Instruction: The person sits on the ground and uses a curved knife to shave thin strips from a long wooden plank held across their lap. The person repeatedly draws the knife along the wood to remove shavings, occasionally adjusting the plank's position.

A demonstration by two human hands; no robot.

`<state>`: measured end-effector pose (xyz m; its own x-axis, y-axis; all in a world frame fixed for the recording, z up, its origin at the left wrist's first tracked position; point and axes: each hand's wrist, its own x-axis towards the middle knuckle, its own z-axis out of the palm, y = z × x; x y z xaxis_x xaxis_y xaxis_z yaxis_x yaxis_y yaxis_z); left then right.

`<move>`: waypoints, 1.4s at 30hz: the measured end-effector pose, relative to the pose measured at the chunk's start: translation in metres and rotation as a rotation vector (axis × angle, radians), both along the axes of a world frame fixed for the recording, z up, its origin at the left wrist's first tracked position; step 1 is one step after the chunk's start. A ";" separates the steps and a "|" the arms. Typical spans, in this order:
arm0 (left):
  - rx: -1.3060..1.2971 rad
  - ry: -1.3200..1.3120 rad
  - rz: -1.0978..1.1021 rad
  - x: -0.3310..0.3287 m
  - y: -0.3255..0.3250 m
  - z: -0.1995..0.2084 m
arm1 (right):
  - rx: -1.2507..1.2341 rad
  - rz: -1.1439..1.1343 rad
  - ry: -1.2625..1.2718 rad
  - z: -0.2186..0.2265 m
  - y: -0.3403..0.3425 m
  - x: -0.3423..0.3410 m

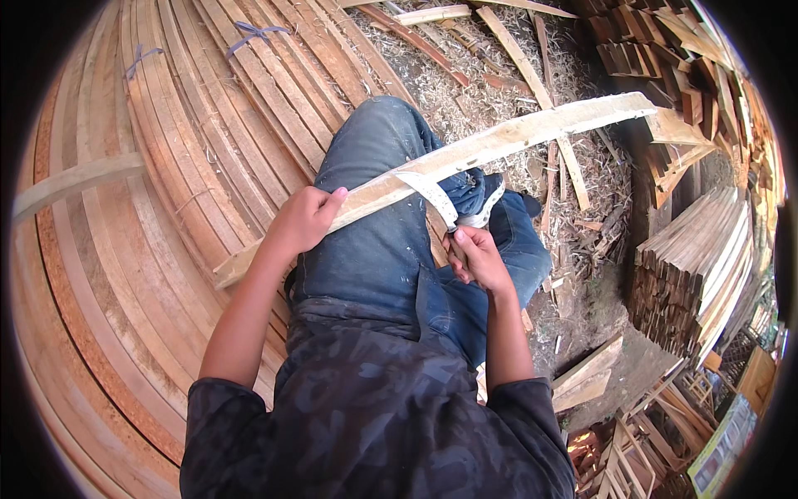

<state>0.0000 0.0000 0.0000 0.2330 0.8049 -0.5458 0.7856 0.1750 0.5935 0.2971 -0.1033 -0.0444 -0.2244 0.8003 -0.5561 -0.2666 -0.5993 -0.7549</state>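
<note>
A long, pale wooden strip [507,133] with rough edges lies slantwise across my lap, its far end reaching toward the upper right. My left hand [306,218] is closed over the strip near its lower left end, thumb on top. My right hand [475,259] is wrapped round the dark handle of what looks like a knife [430,197]. Its pale, curved blade runs up to the strip's edge over my thigh, and touches or nearly touches it. A white speckled band [485,213] curves beside my bent leg; what it is I cannot tell.
Long stacked wooden strips [91,249] fill the left, some tied with purple cord [256,35]. Shavings and loose sticks [515,58] litter the ground ahead. At the right stand a bundle of thin slats [690,266] and a pile of cut wood [657,41].
</note>
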 end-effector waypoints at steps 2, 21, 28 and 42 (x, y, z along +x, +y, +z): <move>0.028 -0.032 0.013 -0.001 -0.001 0.000 | -0.064 0.038 0.023 0.001 -0.001 0.001; 0.013 0.014 -0.005 0.005 0.000 0.000 | 0.174 -0.329 -0.300 -0.029 -0.004 -0.002; 0.018 0.024 0.002 0.005 0.000 0.000 | 0.132 -0.195 -0.153 -0.011 -0.002 -0.005; 0.010 0.003 0.023 0.004 0.000 -0.004 | 0.112 -0.202 -0.143 -0.013 -0.007 0.009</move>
